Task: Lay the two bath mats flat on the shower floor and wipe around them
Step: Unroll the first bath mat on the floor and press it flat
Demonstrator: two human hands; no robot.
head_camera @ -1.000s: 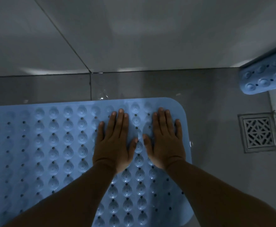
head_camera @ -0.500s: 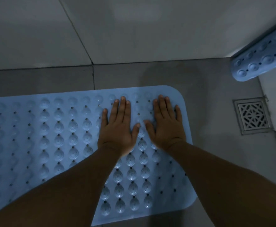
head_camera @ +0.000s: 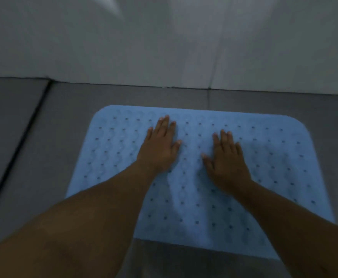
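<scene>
1. Lying flat on the grey shower floor (head_camera: pixel 60 149), a light blue bath mat (head_camera: pixel 264 167) sits close to the far edge of the floor, just short of the pale tiled wall (head_camera: pixel 164 47).
2. The left hand (head_camera: pixel 158 147) rests palm down on the mat's far half, fingers extended and close together, holding nothing.
3. The right hand (head_camera: pixel 227 161) rests palm down beside it, apart from the left, fingers extended and thumb angled out, holding nothing.
4. Both rounded far corners of the mat show, and its near edge runs between the two forearms.
5. A dark joint line (head_camera: pixel 17 149) crosses the floor, well left of the mat.
6. The frame is blurred; the mat's surface appears dotted with small dark holes, though finer texture cannot be confirmed.
</scene>
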